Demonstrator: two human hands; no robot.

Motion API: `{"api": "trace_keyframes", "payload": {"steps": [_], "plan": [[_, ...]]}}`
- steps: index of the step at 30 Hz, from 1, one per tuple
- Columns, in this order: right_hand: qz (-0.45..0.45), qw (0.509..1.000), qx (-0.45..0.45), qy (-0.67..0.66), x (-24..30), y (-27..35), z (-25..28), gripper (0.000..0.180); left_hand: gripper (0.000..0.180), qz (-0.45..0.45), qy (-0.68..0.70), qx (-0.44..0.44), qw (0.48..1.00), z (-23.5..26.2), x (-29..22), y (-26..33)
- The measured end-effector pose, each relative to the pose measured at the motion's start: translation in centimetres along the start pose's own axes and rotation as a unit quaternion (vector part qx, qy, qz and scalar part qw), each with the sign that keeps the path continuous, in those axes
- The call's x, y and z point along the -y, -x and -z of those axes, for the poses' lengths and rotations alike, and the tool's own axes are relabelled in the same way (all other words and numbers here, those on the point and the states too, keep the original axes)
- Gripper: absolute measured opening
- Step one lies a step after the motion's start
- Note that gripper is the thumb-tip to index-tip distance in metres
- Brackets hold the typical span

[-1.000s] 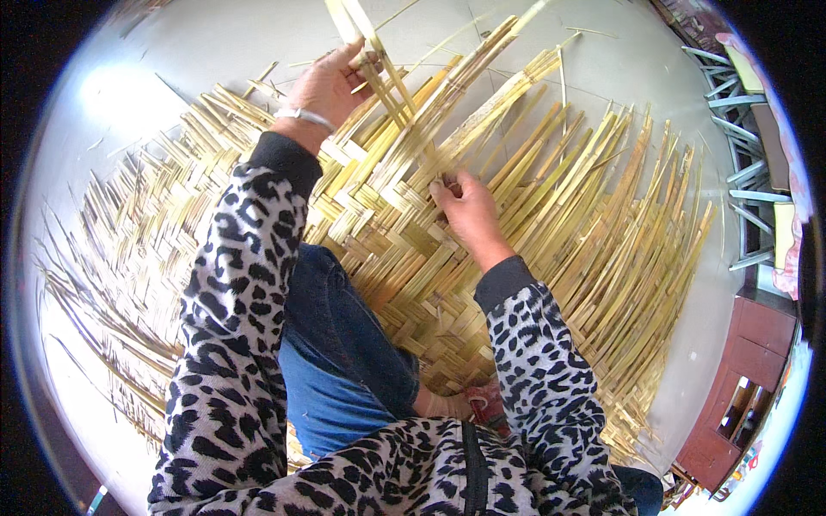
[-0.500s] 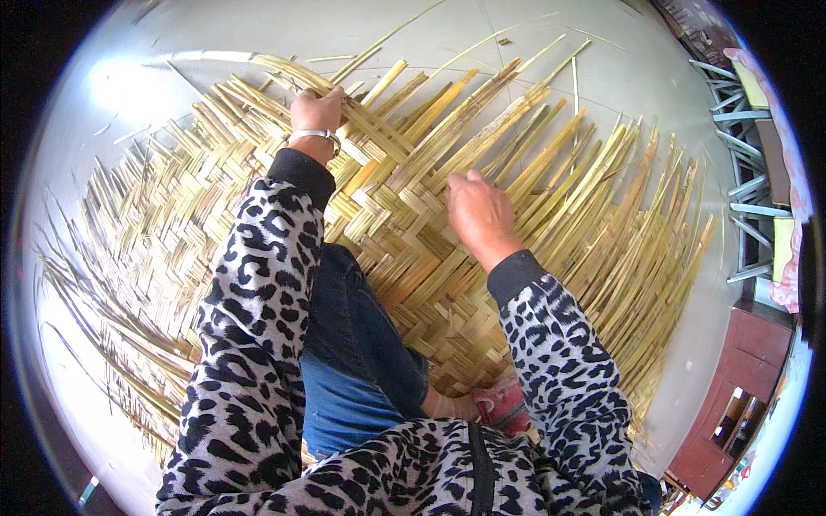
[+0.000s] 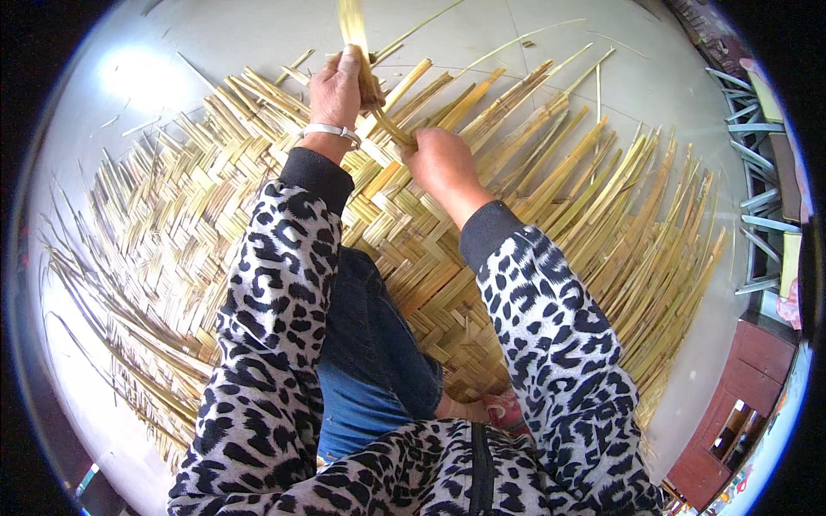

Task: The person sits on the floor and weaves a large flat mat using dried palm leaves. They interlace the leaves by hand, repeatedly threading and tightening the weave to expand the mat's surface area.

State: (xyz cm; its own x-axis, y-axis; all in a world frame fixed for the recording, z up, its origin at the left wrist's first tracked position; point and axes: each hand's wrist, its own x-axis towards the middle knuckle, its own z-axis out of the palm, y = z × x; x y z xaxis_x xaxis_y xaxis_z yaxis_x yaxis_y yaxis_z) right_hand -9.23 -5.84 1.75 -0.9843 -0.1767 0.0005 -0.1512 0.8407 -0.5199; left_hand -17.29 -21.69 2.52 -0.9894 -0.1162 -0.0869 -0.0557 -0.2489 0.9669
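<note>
A woven mat of split cane strips (image 3: 413,249) lies on the floor under my arms, its loose strip ends fanning out along the far, left and right sides. At the mat's far edge, my left hand (image 3: 337,93) is closed round a bundle of flat strips (image 3: 351,24) that rises away from me. My right hand (image 3: 443,163) is just right of it, closed on the lower part of the same strips, which bend between the two hands. The fingertips of the right hand are hidden behind its back. My shoe (image 3: 503,409) rests on the near part of the mat.
Loose strips (image 3: 525,36) are scattered on the pale tiled floor (image 3: 258,39) beyond the mat. Metal-legged stools (image 3: 759,202) line the far right. A dark red wooden cabinet (image 3: 731,404) stands at the lower right.
My left hand has lifted the strips up from the mat. My right hand has moved left and taken hold of them near the left hand. The view has shifted slightly.
</note>
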Motion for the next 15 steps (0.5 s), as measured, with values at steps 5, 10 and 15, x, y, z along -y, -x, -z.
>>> {"api": "trace_keyframes", "payload": {"steps": [5,10,15], "plan": [[-0.075,0.996,-0.051,-0.026,0.3,-0.2,0.0,0.031,0.047,0.092,-0.077,0.114,0.986,-0.2,1.5,-0.6],[-0.107,0.987,-0.1,-0.066,-0.4,-0.4,-0.5,0.034,0.039,0.0,-0.329,0.176,0.928,-0.5,4.4,-2.0],[-0.111,0.981,-0.134,-0.082,-0.5,0.2,-0.6,0.035,0.046,-0.095,-0.581,0.256,0.767,-1.9,5.6,-2.8]]}}
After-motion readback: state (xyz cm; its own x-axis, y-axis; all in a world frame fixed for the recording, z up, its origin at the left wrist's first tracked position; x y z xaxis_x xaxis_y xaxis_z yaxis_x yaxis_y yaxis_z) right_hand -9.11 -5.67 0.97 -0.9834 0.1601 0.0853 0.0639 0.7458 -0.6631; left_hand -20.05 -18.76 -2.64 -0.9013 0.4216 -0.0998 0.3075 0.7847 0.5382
